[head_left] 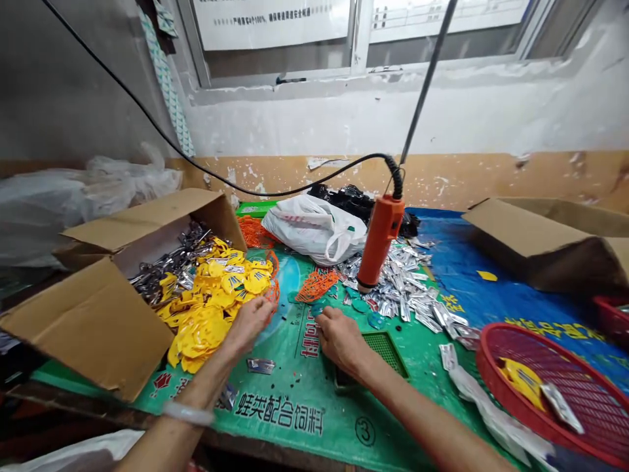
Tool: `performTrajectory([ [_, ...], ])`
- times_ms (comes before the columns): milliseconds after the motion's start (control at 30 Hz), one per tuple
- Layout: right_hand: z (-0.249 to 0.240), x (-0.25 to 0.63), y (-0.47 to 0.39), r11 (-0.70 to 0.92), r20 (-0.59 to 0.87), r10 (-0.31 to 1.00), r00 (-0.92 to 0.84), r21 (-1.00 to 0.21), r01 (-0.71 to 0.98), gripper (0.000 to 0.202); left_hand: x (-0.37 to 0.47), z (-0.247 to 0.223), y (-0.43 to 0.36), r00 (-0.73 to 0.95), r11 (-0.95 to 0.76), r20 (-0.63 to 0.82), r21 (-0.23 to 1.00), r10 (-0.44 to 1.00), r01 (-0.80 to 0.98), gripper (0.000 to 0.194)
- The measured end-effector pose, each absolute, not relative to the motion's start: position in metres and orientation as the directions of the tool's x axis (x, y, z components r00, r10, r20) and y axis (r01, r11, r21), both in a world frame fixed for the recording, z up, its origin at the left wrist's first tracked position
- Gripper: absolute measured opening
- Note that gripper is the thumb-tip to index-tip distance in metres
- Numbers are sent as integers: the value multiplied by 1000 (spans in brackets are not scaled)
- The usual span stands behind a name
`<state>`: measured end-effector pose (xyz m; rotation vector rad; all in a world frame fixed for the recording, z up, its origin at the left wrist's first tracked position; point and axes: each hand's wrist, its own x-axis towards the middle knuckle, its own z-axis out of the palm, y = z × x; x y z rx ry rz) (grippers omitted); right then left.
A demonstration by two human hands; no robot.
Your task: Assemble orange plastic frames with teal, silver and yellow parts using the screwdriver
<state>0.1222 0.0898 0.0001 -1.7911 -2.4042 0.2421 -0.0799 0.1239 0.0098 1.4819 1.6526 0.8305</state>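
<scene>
Green printed sheeting (344,406) covers the work surface below a scuffed wall (295,124). From afar, I see the left hand (253,321) at an orange mesh piece (274,261), right of the yellow pieces (201,331); the right hand (341,337) is bent beside a green tray (400,367), near teal discs (376,320). I cannot tell whether either hand's fingers grip anything. Farther right hangs an orange power tool (379,242).

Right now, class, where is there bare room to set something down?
Green sheet between the tray and the white plastic strip; blue sheet between the silver packets and the cardboard box at right. Crowded: those packets, plus yellow pieces beside the left hand.
</scene>
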Motion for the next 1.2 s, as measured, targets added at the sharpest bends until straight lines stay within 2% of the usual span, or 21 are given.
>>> performTrajectory([
  [133, -1, 128, 111, 75, -3, 997, -75, -115, 991, 33, -84, 23, 82, -63, 219, -212, 965, 975, 146, 24],
  [167, -2, 131, 117, 15, -10, 1000, -16, -96, 995, 34, -83, 24, 72, -58, 317, -328, 937, 943, -144, 18],
  [200, -4, 134, 123, -38, -18, 999, 37, -81, 996, 35, -80, 25, 62, -25, 378, -415, 851, 910, -364, 15],
  [233, -7, 138, 128, -81, -27, 996, 80, -69, 994, 36, -76, 25, 54, 18, 406, -460, 765, 888, -500, 13],
  [300, -13, 144, 135, -140, -48, 989, 138, -54, 989, 36, -69, 22, 40, 75, 420, -482, 662, 873, -621, 8],
  [367, -18, 150, 139, -168, -56, 985, 165, -49, 985, 36, -63, 18, 31, 69, 409, -474, 666, 878, -624, 6],
  [500, -20, 157, 138, -166, -15, 986, 166, -70, 984, 35, -58, 9, 26, 26, 371, -415, 781, 909, -503, 10],
  [633, -11, 153, 125, -104, 73, 991, 116, -156, 982, 34, -59, 4, 27, -4, 337, -372, 845, 928, -415, 7],
  [767, 7, 140, 94, 148, 173, 980, -95, -321, 935, 22, -58, 0, 30, -32, 292, -324, 888, 946, -354, 13],
  [833, 17, 135, 75, 330, 205, 942, -266, -424, 844, 26, -55, 0, 30, -30, 274, -302, 896, 953, -349, 16],
  [900, 24, 132, 60, 481, 229, 875, -426, -513, 711, 26, -50, 1, 30, -8, 273, -296, 892, 955, -361, 17],
  [1000, 29, 129, 49, 575, 261, 800, -540, -590, 567, 23, -39, 6, 27, 39, 296, -307, 868, 951, -399, 24],
  [1100, 27, 126, 48, 578, 294, 799, -525, -615, 536, 19, -29, 8, 22, 119, 334, -317, 805, 941, -491, 29],
  [1200, 20, 123, 46, 545, 315, 833, -454, -609, 577, 17, -22, 5, 18, 188, 358, -312, 696, 931, -622, 29],
])
